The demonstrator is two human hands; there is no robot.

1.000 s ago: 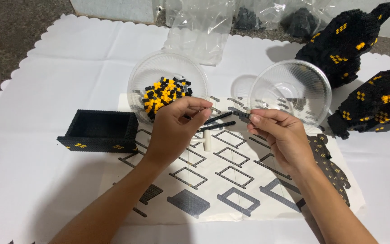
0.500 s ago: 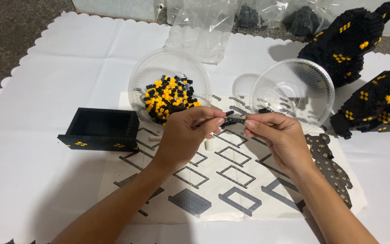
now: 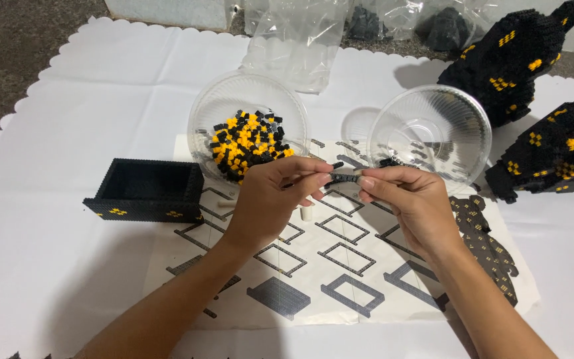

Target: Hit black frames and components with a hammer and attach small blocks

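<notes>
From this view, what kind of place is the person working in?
Probably a home hobby table for brick building: a white cloth, a printed instruction sheet, a clear bowl of tiny bricks, and both hands joining a black strip.

A white cloth (image 3: 68,86) with a scalloped edge covers the floor; speckled grey-brown floor (image 3: 14,46) shows beyond it, under soft even light.

— What were the bowls made of?
— Clear ribbed plastic, glossy: the left bowl (image 3: 248,126) held matt black and orange bricks (image 3: 247,141), the right bowl (image 3: 430,129) looked nearly bare.
— And beneath?
— A printed paper sheet (image 3: 340,266) on a smooth white table cover (image 3: 68,119); crinkled shiny plastic bags (image 3: 293,40) lay at its far edge.
</notes>
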